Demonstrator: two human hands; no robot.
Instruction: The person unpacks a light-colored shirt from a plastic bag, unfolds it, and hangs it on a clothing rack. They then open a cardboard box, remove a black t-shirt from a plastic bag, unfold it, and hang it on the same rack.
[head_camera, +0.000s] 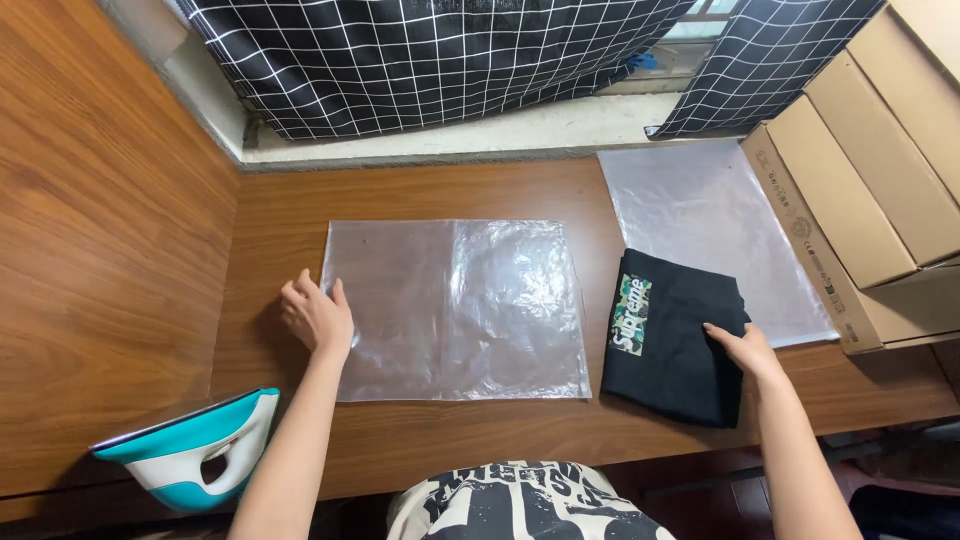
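My left hand (318, 316) rests flat, fingers spread and gripping nothing, on the left edge of a clear plastic bag (458, 308) that lies smoothed out in the middle of the brown wooden surface (280, 215). My right hand (742, 346) lies on the right side of a folded black T-shirt (670, 335), fingers extended over the cloth; whether that grip has closed on the fabric I cannot tell. The shirt sits just to the right of the bag, close to it without clearly overlapping, its small camouflage-patterned chest patch (631, 315) facing up. Its far right corner lies over a second clear plastic sheet (700, 215), which stretches toward the back of the surface. Stacked cardboard boxes (870, 170) line the right edge, touching that second sheet. At the near left corner a teal-and-white clothes iron (195, 450) rests on its side, well apart from the bag. Black curtains with a white grid (430, 60) hang along the back, above a pale ledge (480, 130). My printed shirt (520, 503) shows at the bottom edge.
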